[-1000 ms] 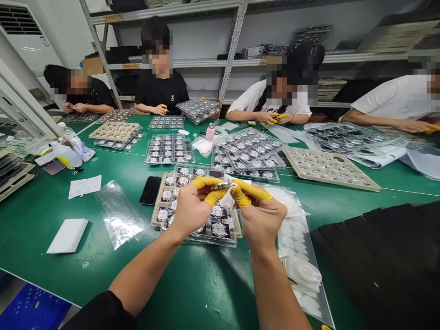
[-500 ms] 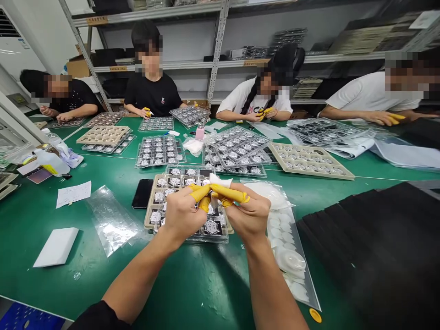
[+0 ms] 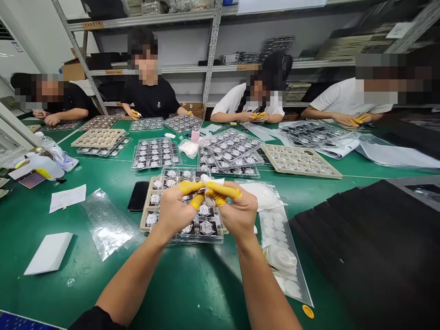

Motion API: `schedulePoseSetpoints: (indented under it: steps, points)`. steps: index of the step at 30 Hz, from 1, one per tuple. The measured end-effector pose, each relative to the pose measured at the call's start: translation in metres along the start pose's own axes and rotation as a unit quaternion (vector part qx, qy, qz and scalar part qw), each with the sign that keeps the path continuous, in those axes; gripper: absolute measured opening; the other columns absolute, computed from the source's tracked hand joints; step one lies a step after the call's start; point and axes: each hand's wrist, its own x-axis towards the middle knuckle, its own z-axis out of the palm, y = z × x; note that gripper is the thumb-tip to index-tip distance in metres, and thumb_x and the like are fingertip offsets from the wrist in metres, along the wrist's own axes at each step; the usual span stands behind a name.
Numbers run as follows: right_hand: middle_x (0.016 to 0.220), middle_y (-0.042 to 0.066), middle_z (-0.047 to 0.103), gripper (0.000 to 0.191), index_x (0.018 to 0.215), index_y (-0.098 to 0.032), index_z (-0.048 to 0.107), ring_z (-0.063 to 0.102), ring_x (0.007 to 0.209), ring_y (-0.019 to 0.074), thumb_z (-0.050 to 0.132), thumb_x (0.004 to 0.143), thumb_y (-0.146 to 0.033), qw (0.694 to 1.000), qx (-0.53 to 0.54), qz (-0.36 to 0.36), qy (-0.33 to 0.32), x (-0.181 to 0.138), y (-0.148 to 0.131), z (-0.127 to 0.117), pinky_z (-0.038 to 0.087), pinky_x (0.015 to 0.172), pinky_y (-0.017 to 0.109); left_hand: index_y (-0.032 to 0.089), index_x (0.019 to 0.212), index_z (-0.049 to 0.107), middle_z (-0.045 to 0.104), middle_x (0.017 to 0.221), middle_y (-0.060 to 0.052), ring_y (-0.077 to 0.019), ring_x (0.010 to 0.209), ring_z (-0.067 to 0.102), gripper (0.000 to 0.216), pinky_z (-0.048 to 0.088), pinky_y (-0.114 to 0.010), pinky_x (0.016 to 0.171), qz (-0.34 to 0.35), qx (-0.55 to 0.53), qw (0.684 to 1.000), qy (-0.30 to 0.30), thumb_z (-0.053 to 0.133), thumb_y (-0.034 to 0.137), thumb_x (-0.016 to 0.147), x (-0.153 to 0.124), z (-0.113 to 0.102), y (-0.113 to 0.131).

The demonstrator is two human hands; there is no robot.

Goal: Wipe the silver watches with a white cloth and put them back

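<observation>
My left hand (image 3: pixel 174 208) and my right hand (image 3: pixel 239 213) meet at the fingertips, yellow finger cots on thumbs and forefingers. My left fingers pinch a small thing that the cots mostly hide; I cannot make out its kind. A white wiping cloth (image 3: pixel 217 181) is bunched in my right fingers and shows above and below them. Directly under both hands lies a clear plastic tray (image 3: pixel 208 239) of watch dials on black squares. It rests partly over a beige tray (image 3: pixel 144 222) that holds similar dials.
Left of the trays are a black phone (image 3: pixel 138 196), a clear plastic bag (image 3: pixel 105 224) and a white block (image 3: pixel 48 253). White discs (image 3: pixel 275 224) on a clear sheet and black foam sheets (image 3: pixel 330 229) lie right. More dial trays (image 3: pixel 153 152) stand beyond; several people sit opposite.
The camera view has shifted slightly. My hands stay pressed together over the trays, with the cloth a little differently folded. Across the table, co-workers' hands have moved slightly.
</observation>
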Motion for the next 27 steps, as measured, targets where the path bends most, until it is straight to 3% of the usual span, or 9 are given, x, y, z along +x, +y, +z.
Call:
schedulePoseSetpoints:
  steps: [3,5,11,21,27]
  points:
    - [0.094,0.003,0.08,0.031,0.099,-0.026,0.084,0.075,0.08,0.0146,0.069,0.083,-0.005,0.996,-0.041,-0.074,-0.019,-0.001,-0.003,0.001,0.06,0.066,0.024,0.021,0.098,0.084,0.082,0.091,-0.006,-0.0208,0.084,0.077,0.028,0.063,-0.032,0.079,0.078,0.132,0.988,0.01,0.072,0.007,0.078,-0.001,-0.009,0.002]
    - [0.094,0.002,0.08,0.039,0.102,-0.027,0.084,0.075,0.08,0.0139,0.063,0.082,-0.001,0.993,-0.062,-0.096,-0.013,-0.001,-0.003,-0.001,0.06,0.067,0.023,0.02,0.1,0.084,0.082,0.09,-0.006,-0.0199,0.08,0.077,0.027,0.063,-0.03,0.075,0.096,0.156,0.983,0.02,0.073,0.006,0.079,-0.002,-0.009,0.002]
    - [0.088,0.0,0.079,0.04,0.097,-0.026,0.084,0.073,0.075,0.0125,0.059,0.08,0.0,0.989,-0.134,-0.067,0.018,0.004,0.006,-0.009,0.059,0.064,0.022,0.02,0.102,0.083,0.083,0.09,-0.005,-0.0187,0.08,0.078,0.021,0.063,-0.028,0.074,0.106,0.146,0.982,0.051,0.079,0.012,0.083,-0.002,-0.005,0.003]
    - [0.094,0.003,0.08,0.035,0.103,-0.027,0.084,0.077,0.082,0.0159,0.061,0.086,-0.007,0.994,-0.071,-0.077,-0.018,-0.003,0.0,0.002,0.063,0.069,0.026,0.02,0.098,0.084,0.083,0.088,-0.004,-0.018,0.08,0.078,0.027,0.063,-0.027,0.073,0.114,0.176,0.977,0.045,0.069,0.005,0.082,-0.002,-0.008,0.005]
    - [0.084,0.001,0.078,0.03,0.095,-0.026,0.084,0.07,0.067,0.0118,0.063,0.084,-0.008,0.994,-0.09,-0.056,0.021,0.003,-0.003,-0.002,0.057,0.058,0.022,0.02,0.102,0.084,0.083,0.091,-0.005,-0.017,0.076,0.077,0.025,0.063,-0.026,0.069,0.086,0.135,0.985,0.069,0.074,0.008,0.082,-0.005,0.0,0.008]
